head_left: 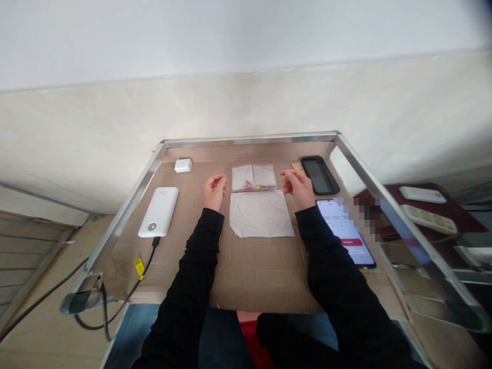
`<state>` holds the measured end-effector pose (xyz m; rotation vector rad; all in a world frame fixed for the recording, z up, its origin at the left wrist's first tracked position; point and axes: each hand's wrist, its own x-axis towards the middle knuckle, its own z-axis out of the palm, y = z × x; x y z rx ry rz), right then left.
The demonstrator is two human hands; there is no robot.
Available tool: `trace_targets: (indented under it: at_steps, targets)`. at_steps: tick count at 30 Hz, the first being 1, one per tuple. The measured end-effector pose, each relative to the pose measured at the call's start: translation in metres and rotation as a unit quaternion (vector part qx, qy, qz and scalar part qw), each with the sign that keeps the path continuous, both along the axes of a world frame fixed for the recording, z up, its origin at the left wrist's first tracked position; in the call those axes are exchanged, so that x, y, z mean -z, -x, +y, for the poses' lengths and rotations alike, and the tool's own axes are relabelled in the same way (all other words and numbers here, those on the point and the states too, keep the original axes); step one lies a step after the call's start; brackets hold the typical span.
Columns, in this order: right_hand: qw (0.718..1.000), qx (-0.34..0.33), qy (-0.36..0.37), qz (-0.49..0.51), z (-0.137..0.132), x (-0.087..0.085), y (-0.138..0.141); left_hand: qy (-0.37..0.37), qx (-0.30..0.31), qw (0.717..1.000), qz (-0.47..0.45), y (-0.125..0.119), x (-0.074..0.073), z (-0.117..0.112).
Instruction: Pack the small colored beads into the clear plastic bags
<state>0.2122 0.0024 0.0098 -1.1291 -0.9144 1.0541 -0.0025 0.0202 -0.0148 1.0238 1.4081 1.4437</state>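
Noted between left hand [215, 191] and right hand [300, 187], both loosely curled, gripping nothing visible: clear bags [243, 175] with small coloured pieces [248, 186]. Lie flat just beyond white cloth [261, 214] on cardboard-lined bench [265, 279]; appear centred for either-handed reach.

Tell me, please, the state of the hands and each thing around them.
Left hand: curled, nothing visible in it
Right hand: curled, nothing visible in it
White sheet: spread flat
Clear bags: lying flat, colourful bits inside
Phone: lit, time count showing
Power bank: cable plugged in
Charger: no cable attached
Black case: lying flat
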Motion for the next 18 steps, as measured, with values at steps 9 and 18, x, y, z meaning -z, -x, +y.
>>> trace_targets:
  at_steps: [9, 18]
  targets:
    - [1.0, -0.002, 0.001, -0.002, -0.0008, 0.0005, 0.0008, 0.001, 0.002, 1.0, 0.003, 0.0001, 0.0008, -0.0002]
    - [1.0, -0.003, 0.006, 0.002, -0.001, -0.002, 0.0024, -0.001, 0.012, 1.0, 0.006, 0.0003, 0.0018, 0.0004]
